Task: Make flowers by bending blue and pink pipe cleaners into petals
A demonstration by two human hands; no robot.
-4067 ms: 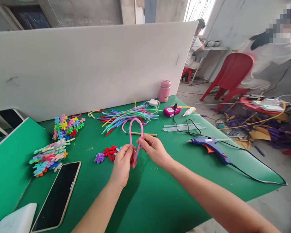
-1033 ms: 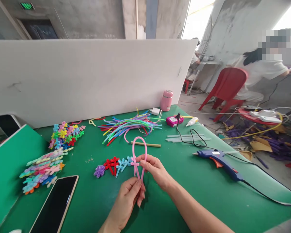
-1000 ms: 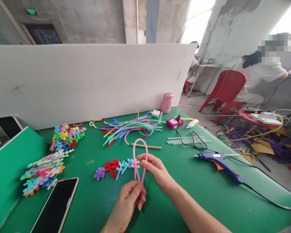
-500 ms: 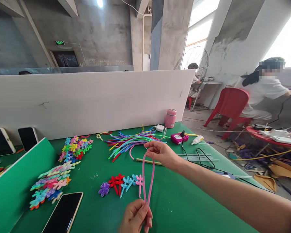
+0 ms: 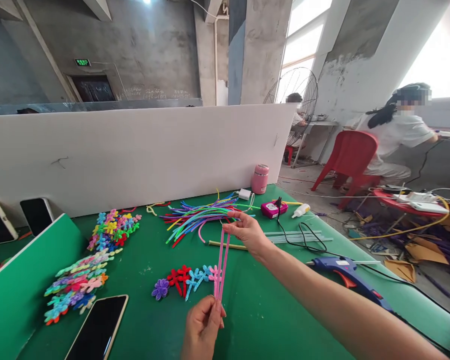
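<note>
A pink pipe cleaner (image 5: pixel 225 260), doubled into a long narrow loop, stretches between my two hands above the green table. My left hand (image 5: pixel 204 320) pinches its lower part between thumb and fingers. At the top bend, my right hand (image 5: pixel 245 232) is closed on it with the fingertips. Just left of the loop lie a pink pipe-cleaner flower (image 5: pixel 213 274), partly hidden behind it, light blue ones (image 5: pixel 197 280), red ones (image 5: pixel 179 280) and a purple flower (image 5: pixel 160 289). Behind my right hand spreads a bundle of loose coloured pipe cleaners (image 5: pixel 195 217).
Piles of finished flowers (image 5: pixel 80 282) lie at left beside a phone (image 5: pixel 99 325) and a green divider (image 5: pixel 41 270). A blue glue gun (image 5: pixel 350 275) with its cable rests under my right forearm. Farther back are clear glue sticks (image 5: pixel 300 236), a magenta box (image 5: pixel 273 209) and a pink bottle (image 5: pixel 260 179).
My right hand has drawn the bend tighter, so the loop is narrower and its strands lie closer together. The view has shifted slightly, and the glue gun shows more fully.
</note>
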